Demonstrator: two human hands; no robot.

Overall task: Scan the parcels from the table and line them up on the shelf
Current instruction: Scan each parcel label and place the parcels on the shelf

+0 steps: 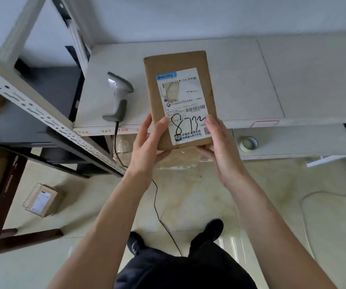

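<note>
Both hands, left hand (147,142) and right hand (220,142), grasp the parcel (180,97) by its near end. It is held above the counter's (241,80) front edge. The scanner (119,97) lies at the counter's left edge.

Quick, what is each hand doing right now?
Left hand: grips the near left edge of the flat brown cardboard parcel.
Right hand: grips the same parcel's near right corner.

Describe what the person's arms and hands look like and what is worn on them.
Both forearms are bare, with no sleeves in view. The left hand and the right hand carry no gloves, rings, watch or wristband that shows. Nails are short and unpainted where visible. No cables or markings on either arm.
</note>
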